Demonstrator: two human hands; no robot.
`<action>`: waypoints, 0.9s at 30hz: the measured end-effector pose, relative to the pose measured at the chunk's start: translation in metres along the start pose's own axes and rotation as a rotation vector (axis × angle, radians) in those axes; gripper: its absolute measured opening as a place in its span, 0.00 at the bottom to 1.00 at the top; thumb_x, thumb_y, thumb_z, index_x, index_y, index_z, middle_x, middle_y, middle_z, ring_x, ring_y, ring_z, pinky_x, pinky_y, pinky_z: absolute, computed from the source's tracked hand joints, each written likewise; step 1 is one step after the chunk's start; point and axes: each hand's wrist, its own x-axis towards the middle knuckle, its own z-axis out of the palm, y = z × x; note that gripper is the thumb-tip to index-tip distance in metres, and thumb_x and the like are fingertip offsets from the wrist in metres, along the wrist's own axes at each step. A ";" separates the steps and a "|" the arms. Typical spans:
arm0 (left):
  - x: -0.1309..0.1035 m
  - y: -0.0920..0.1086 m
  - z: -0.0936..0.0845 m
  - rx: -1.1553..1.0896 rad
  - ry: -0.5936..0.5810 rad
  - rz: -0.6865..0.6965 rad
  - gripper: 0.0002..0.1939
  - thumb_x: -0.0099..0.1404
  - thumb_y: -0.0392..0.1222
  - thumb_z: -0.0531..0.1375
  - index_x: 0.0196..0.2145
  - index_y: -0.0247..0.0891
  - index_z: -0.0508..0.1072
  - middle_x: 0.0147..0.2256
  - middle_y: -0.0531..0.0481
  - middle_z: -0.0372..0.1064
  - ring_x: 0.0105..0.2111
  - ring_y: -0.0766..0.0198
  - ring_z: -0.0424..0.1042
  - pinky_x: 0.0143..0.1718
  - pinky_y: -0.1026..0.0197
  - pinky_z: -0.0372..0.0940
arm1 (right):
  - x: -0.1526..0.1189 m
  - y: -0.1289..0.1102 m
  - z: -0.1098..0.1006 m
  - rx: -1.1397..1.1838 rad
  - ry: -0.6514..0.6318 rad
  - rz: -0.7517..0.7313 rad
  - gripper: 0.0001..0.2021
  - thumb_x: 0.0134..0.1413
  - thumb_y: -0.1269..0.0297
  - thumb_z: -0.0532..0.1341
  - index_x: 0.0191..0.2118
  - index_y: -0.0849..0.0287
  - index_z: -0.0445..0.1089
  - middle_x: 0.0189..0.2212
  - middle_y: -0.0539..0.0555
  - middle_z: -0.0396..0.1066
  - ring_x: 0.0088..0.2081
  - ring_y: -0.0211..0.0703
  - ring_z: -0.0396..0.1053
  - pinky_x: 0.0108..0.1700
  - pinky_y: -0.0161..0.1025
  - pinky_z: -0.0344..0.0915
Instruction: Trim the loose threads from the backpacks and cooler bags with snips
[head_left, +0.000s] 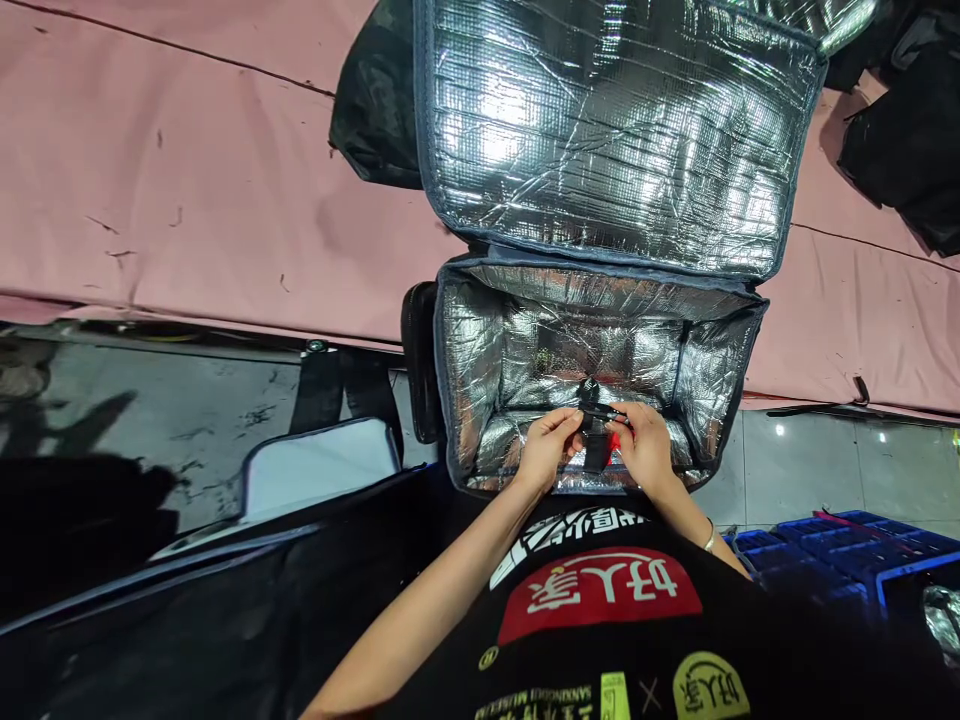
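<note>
An insulated bag (pixel 480 380) with a silver foil lining stands open in front of me at the edge of the pink surface. Its foil-lined lid (pixel 600 140) is folded back, away from me. Over the bag's opening, near the side closest to my body, a black strap (pixel 596 450) with what looks like a dark buckle runs between my hands. My left hand (pixel 550 445) is closed, its thumb and fingers pinching the left side of the strap piece. My right hand (pixel 643 440) grips the right side of it. Something small and red shows beside my right fingertips.
A pink-covered table (pixel 225 200) stretches across behind the bag. Dark bags (pixel 907 150) lie at the far right. Blue plastic crates (pixel 832 560) stand on the floor at right. A large black item (pixel 225 610) with pale edging is at my left.
</note>
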 end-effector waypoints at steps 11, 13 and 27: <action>0.001 0.000 0.000 -0.016 0.008 -0.001 0.17 0.46 0.51 0.66 0.26 0.33 0.70 0.13 0.56 0.61 0.13 0.75 0.55 0.15 0.72 0.47 | -0.003 0.003 0.001 0.089 0.182 0.079 0.09 0.59 0.64 0.52 0.39 0.58 0.68 0.33 0.55 0.71 0.37 0.46 0.67 0.41 0.42 0.62; 0.001 -0.001 0.000 -0.031 0.028 0.014 0.18 0.46 0.52 0.65 0.27 0.34 0.69 0.13 0.56 0.60 0.13 0.75 0.55 0.15 0.72 0.47 | -0.003 0.002 -0.003 0.220 0.201 0.144 0.09 0.58 0.62 0.53 0.40 0.58 0.67 0.34 0.54 0.71 0.37 0.45 0.68 0.41 0.41 0.63; -0.003 -0.004 -0.003 0.126 0.048 0.233 0.07 0.46 0.38 0.62 0.27 0.37 0.72 0.37 0.49 0.70 0.39 0.61 0.69 0.44 0.58 0.63 | -0.002 0.001 0.003 0.638 -0.179 0.342 0.16 0.47 0.50 0.57 0.22 0.59 0.62 0.18 0.47 0.57 0.21 0.36 0.56 0.24 0.33 0.55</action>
